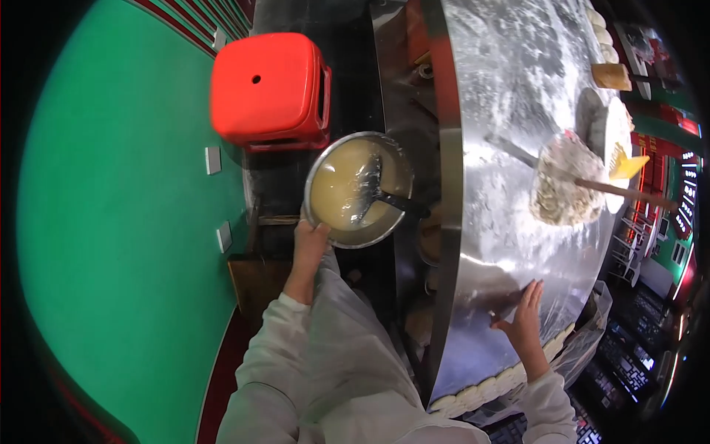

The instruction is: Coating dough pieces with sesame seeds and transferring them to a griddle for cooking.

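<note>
My left hand (312,244) grips the near rim of a round metal bowl (400,176), with the thumb over the edge. Pale yellow liquid (337,186) fills much of the bowl. A black utensil (405,204) rests in it, its broad head partly under the liquid and its handle lying across the right rim. Over the stainless steel worktop (499,261) my right hand (524,322) is spread with nothing in it. Its fingers appear to rest on the metal, thumb apart. White flour dusts the worktop farther from me.
A lumpy pale mound (571,194) sits on the worktop, crossed by a wooden stick (627,194). Beside it are a yellow scraper (631,166) and a wooden cylinder (612,76). Dough pieces (482,391) line the edge. A red plastic stool (266,89) stands by the green wall (122,222).
</note>
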Demonstrator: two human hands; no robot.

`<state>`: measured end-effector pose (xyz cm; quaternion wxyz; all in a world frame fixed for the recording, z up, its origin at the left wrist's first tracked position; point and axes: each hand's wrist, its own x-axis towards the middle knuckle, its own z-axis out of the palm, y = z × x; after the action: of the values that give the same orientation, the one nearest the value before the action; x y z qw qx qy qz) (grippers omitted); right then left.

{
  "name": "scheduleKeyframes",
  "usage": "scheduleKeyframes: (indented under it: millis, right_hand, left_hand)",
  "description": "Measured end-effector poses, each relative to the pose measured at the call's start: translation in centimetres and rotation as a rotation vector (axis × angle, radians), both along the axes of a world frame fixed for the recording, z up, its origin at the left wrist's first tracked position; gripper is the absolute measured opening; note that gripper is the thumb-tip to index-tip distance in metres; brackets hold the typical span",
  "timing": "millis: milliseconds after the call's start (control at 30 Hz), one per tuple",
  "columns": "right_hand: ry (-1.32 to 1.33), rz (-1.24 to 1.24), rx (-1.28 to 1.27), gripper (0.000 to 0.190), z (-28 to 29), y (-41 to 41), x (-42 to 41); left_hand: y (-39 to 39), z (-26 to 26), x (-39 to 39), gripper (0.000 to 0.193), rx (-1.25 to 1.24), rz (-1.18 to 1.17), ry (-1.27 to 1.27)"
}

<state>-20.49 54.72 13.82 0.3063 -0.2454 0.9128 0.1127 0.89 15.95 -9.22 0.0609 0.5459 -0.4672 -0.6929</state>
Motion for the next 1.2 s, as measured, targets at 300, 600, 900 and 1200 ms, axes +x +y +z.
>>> scheduleKeyframes:
  millis: [300,600,900,1200]
  right_hand:
    - [-0.022,0.041,0.062,0.148,0.4,-0.6,-0.2]
    - [-0.055,0.175,0.175,0.134,-0.2,0.6,-0.1]
    - [0.015,0.237,0.187,0.033,0.5,2.2,-0.5]
    - [-0.032,0.024,0.461,0.079,-0.2,0.6,0.2]
  left_hand:
    - [6.2,-18.7,-13.3,0.076,0.115,-0.199,-0.058]
    - [10.9,-33.1,-20.3,0.075,-0.08,-0.338,-0.143]
    - [22.6,-33.8,-17.3,0.086,0.09,-0.839,0.082]
    - [28.4,-33.7,-20.0,0.03,0.029,-0.982,-0.155]
